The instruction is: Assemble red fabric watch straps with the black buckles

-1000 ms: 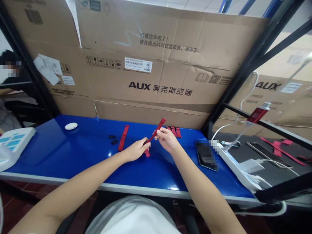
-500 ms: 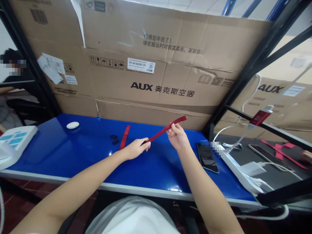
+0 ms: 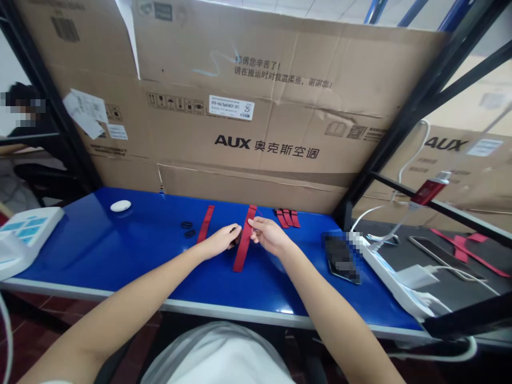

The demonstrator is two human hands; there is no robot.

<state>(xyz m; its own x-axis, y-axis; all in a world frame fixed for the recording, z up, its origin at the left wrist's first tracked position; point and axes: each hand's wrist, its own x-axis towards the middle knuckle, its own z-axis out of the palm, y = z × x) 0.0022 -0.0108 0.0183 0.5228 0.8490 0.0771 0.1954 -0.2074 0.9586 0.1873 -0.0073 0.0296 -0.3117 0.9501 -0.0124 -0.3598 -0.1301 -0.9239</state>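
Observation:
A red strap (image 3: 242,250) hangs or lies upright in view at the middle of the blue table, its lower end toward the front edge. My right hand (image 3: 267,233) pinches it near the upper end. Just left of the strap, my left hand (image 3: 222,241) is closed on a small black buckle (image 3: 234,242), mostly hidden by the fingers. Another red strap (image 3: 205,224) lies to the left, partly behind my left hand. Two black buckles (image 3: 188,229) rest beside it. Several red straps with black buckles (image 3: 287,217) lie together behind my right hand.
On the blue table (image 3: 140,256) are a white oval object (image 3: 120,206) at the back left, a white device (image 3: 28,234) at the left edge, a phone (image 3: 342,258) and a power strip (image 3: 394,282) at the right. Cardboard (image 3: 192,176) stands behind. A person (image 3: 32,117) is at far left.
The red strap has swung from slanting between both hands to nearly upright. My right hand has moved left and down, uncovering the grouped straps. My left hand no longer holds the strap's end.

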